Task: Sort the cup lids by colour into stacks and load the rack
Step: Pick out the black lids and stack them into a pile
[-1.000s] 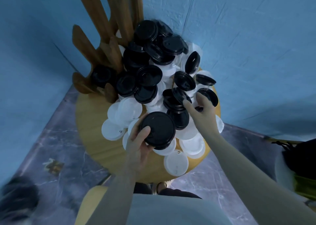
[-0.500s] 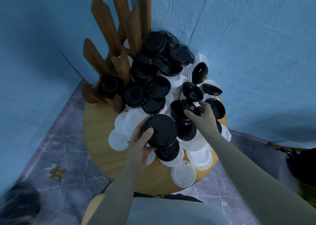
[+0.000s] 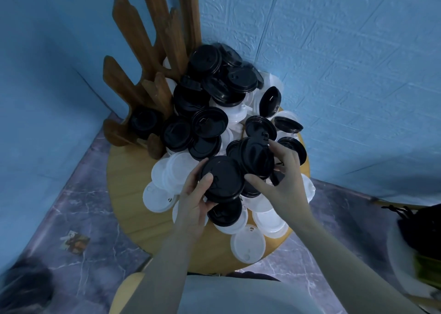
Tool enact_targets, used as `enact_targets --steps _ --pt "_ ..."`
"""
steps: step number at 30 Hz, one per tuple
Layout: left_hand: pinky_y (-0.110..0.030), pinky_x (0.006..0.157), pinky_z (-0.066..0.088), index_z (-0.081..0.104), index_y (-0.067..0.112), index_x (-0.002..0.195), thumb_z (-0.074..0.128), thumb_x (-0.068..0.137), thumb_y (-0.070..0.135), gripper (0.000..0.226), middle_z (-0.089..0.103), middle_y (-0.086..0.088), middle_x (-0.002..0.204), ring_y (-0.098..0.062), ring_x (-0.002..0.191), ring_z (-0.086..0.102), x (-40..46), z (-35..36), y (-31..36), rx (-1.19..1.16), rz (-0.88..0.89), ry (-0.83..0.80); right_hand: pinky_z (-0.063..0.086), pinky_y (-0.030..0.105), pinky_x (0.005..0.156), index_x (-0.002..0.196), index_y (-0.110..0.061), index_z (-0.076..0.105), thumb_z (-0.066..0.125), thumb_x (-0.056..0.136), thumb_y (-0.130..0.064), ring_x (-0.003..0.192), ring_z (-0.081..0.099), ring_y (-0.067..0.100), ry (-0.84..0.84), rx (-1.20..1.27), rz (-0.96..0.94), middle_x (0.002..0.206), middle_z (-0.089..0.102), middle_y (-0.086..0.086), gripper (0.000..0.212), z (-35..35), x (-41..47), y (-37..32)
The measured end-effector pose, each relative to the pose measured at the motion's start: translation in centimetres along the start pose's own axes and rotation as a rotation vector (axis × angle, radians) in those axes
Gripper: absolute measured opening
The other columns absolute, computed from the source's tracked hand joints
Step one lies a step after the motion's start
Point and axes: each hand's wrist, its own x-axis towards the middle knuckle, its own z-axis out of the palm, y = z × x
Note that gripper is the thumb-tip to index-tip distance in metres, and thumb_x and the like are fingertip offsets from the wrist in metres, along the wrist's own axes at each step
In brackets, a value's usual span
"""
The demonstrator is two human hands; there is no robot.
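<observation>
A heap of black lids (image 3: 210, 120) and white lids (image 3: 171, 173) covers the round wooden table (image 3: 128, 194). My left hand (image 3: 193, 199) grips a black lid stack (image 3: 222, 180) from below, thumb on its top. My right hand (image 3: 284, 177) holds another black lid (image 3: 256, 156) tilted on edge, just right of that stack and touching it. The wooden rack (image 3: 143, 75) with tall pointed slats stands at the table's far left; one black lid (image 3: 145, 122) sits low in it.
Blue walls close in behind and to both sides of the table. A marbled floor (image 3: 71, 206) lies below, with a small paper scrap (image 3: 76, 242) on it. A dark bag (image 3: 420, 227) sits at the right edge.
My right hand has lifted a black lid out of the heap and brought it left against the stack in my left hand. The view has shifted closer.
</observation>
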Motion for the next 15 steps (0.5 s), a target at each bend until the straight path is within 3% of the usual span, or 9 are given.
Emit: enact_targets --steps 3,7,9,11,12,15 --pt "-0.052 0.099 0.053 0.057 0.022 0.136 0.071 0.083 0.032 0.056 0.063 -0.002 0.136 -0.021 0.127 0.059 -0.1 0.5 -0.1 0.006 0.017 -0.008 0.039 0.016 0.101 0.139 -0.024 0.042 0.083 0.073 -0.025 0.127 0.041 0.003 -0.091 -0.024 -0.125 0.134 0.043 0.0 0.077 -0.4 -0.8 -0.6" --pt "-0.045 0.091 0.056 0.059 0.024 0.133 0.064 0.09 0.037 0.044 0.063 -0.002 0.135 -0.021 0.126 0.06 -0.4 1.6 -0.1 0.039 0.032 -0.029 0.029 0.031 0.113 0.142 -0.032 0.041 0.076 0.078 -0.04 0.137 0.033 0.007 -0.262 -0.156 -0.223 0.149 0.038 -0.01 0.074 -0.5 -1.2 -0.6" --pt "-0.044 0.093 0.056 0.057 0.022 0.135 0.063 0.087 0.045 0.054 0.063 -0.004 0.136 -0.022 0.126 0.059 -0.6 2.1 0.1 0.061 0.031 -0.047 0.028 0.04 0.113 0.142 -0.031 0.041 0.068 0.08 -0.047 0.136 0.035 0.014 -0.283 -0.266 -0.301 0.151 0.037 -0.009 0.07 -0.3 -1.2 -0.3" --pt "-0.043 0.094 0.056 0.054 0.019 0.139 0.074 0.079 0.056 0.073 0.061 -0.006 0.138 -0.023 0.127 0.059 -0.7 2.5 0.1 0.067 0.036 -0.065 0.03 0.044 0.111 0.141 -0.028 0.043 0.064 0.081 -0.048 0.133 0.038 0.019 -0.272 -0.359 -0.358 0.151 0.038 -0.006 0.067 -0.1 -1.2 -0.3" --pt "-0.041 0.092 0.056 0.054 0.018 0.138 0.079 0.074 0.056 0.078 0.062 -0.006 0.137 -0.022 0.127 0.059 -0.7 2.5 0.0 0.057 0.034 -0.074 0.031 0.043 0.11 0.141 -0.026 0.044 0.064 0.081 -0.047 0.132 0.038 0.02 -0.264 -0.399 -0.392 0.151 0.038 -0.005 0.066 -0.1 -1.1 -0.4" --pt "-0.039 0.089 0.057 0.059 0.02 0.133 0.077 0.074 0.04 0.064 0.065 -0.003 0.132 -0.022 0.123 0.062 -0.7 2.5 -0.1 0.031 0.035 -0.087 0.029 0.038 0.11 0.142 -0.029 0.043 0.064 0.081 -0.05 0.135 0.036 0.017 -0.287 -0.416 -0.425 0.152 0.036 -0.009 0.068 0.0 -1.2 -0.6"
